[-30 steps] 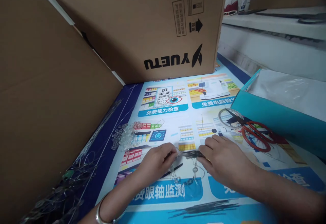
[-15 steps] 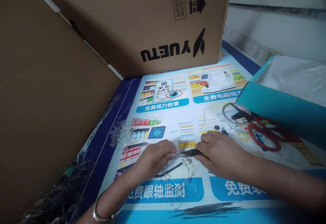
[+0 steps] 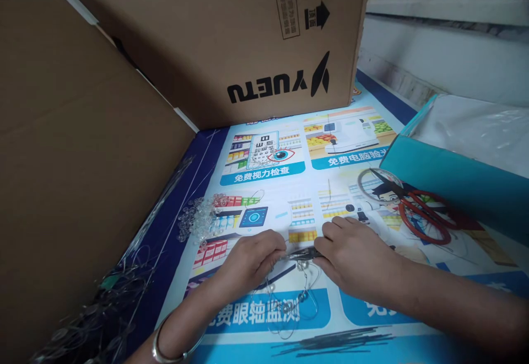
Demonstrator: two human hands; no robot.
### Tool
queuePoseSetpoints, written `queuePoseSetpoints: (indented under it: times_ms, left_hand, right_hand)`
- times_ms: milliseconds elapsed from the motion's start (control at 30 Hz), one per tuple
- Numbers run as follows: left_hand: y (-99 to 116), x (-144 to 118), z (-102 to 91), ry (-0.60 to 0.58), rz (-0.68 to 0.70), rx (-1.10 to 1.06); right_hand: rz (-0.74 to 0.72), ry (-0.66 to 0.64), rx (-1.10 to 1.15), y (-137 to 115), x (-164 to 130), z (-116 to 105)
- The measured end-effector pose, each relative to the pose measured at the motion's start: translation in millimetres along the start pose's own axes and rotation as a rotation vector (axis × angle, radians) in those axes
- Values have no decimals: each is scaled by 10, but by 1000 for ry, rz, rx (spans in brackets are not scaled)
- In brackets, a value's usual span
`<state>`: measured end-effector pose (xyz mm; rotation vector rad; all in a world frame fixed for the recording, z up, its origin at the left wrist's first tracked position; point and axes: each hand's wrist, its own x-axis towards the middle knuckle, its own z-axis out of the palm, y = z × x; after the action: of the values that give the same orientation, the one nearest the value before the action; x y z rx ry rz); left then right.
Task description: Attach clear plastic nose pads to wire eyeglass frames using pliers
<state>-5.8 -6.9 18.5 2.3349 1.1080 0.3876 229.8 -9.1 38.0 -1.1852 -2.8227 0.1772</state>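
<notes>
Cardboard (image 3: 268,27) backs a printed sheet (image 3: 285,187) where the right hand (image 3: 359,259), fingers wrapped around pliers (image 3: 305,254), meets the left hand (image 3: 258,256), its fingertips pinched on beaded wire (image 3: 303,296) dangling between them.

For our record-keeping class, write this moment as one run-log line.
left hand: pinching beaded wire | right hand: holding pliers, tips by left hand | scissors: beside teal box | clear beads: piled

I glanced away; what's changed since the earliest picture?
The beaded strand's loop has shifted toward the person. Nothing was visibly released: the left hand pinches the strand, the right hand holds pliers. Scissors and bead pile stayed put.
</notes>
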Motion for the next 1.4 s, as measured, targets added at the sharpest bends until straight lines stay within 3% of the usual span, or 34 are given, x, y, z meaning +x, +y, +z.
queuePoseSetpoints:
  times_ms: [1000,1267,1400]
  left_hand:
    - [-26,-22,97,79,-29,64]
    - [16,-20,110,88,-76,73]
    - [-5,-6,138,147,-155,35]
  right_hand:
    - [-54,38,-99,-47,8,97]
    - [1,37,-48,-37,-15,94]
    - [27,48,-6,-26,-82,97]
